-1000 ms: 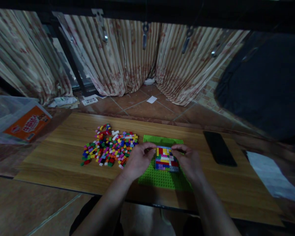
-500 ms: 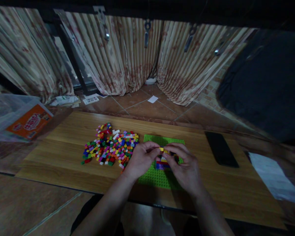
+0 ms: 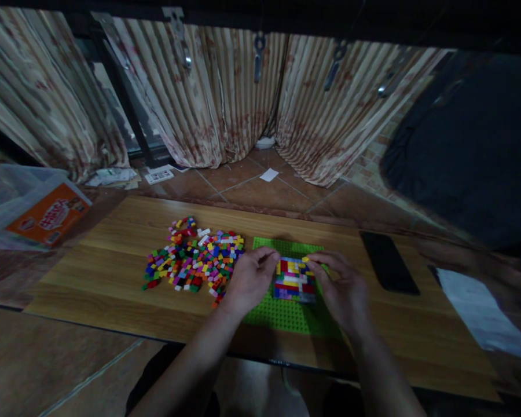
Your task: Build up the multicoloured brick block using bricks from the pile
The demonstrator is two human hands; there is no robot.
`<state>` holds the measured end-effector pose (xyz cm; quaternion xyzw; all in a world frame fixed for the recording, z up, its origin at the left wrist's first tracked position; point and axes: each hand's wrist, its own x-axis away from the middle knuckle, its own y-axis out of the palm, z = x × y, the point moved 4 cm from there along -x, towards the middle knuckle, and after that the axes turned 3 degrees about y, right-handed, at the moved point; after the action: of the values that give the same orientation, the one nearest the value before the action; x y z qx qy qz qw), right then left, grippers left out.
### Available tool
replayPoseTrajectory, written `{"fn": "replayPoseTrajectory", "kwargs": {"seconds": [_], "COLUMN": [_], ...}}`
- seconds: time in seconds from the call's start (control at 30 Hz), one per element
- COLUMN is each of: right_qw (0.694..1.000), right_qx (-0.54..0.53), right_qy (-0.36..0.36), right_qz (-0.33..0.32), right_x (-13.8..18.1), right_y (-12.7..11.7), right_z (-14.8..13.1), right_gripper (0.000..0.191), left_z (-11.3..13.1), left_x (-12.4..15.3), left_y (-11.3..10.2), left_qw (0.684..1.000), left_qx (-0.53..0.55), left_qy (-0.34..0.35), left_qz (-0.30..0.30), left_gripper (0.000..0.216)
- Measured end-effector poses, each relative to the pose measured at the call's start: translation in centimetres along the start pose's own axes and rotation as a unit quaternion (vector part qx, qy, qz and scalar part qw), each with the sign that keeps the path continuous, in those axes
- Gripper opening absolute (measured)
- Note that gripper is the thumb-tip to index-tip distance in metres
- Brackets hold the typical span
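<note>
A multicoloured block of toy bricks (image 3: 293,279) stands on a green studded baseplate (image 3: 282,318). My right hand (image 3: 342,286) pinches a small yellow brick (image 3: 305,259) at the block's far right corner. At the block's far left corner is my left hand (image 3: 252,279), its thumb and forefinger pressed together. Whatever lies between those left fingertips, if anything, is too small to make out. Close to the left hand, a pile of loose toy bricks (image 3: 191,260) in many colours spreads over the wooden table (image 3: 99,266).
A black phone-like slab (image 3: 389,262) lies to the right of the baseplate, with a white paper (image 3: 481,307) beyond it. On the left stands a clear plastic box (image 3: 8,191) with an orange label. Striped curtains (image 3: 234,98) hang behind the table.
My right hand has moved right, away from my left hand, with the yellow brick in its fingertips. The top of the brick block now shows between the hands. My left hand stays almost in place.
</note>
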<state>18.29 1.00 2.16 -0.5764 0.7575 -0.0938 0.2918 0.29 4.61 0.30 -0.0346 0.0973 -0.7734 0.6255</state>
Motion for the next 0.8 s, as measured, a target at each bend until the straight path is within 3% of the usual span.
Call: {"fn": "replayPoseTrajectory", "kwargs": {"seconds": [0.13,0.27,0.5,0.8], "right_qw": [0.999,0.998,0.994,0.993], "right_qx": [0.017,0.044,0.091,0.085], "right_qy": [0.029,0.028,0.011,0.012], "right_qz": [-0.004,-0.034,-0.056,-0.076], "right_x": [-0.3,-0.2,-0.1,-0.2], "right_y": [-0.7,-0.3,-0.3,0.0], "right_z": [1.3,1.3,1.3,1.3], "right_gripper": [0.018,0.019,0.017,0.016], "left_z": [-0.3,-0.2,0.4,0.2], "left_x": [-0.5,-1.1,-1.4,-1.8], "left_y": [-0.1,1.2,1.9,2.4], "left_qw": [0.995,0.992,0.99,0.991], "left_qx": [-0.097,-0.128,-0.124,-0.119], "left_qy": [0.006,-0.004,-0.055,-0.067], "left_qz": [0.039,0.011,-0.029,-0.007], "left_gripper": [0.022,0.024,0.019,0.018]}}
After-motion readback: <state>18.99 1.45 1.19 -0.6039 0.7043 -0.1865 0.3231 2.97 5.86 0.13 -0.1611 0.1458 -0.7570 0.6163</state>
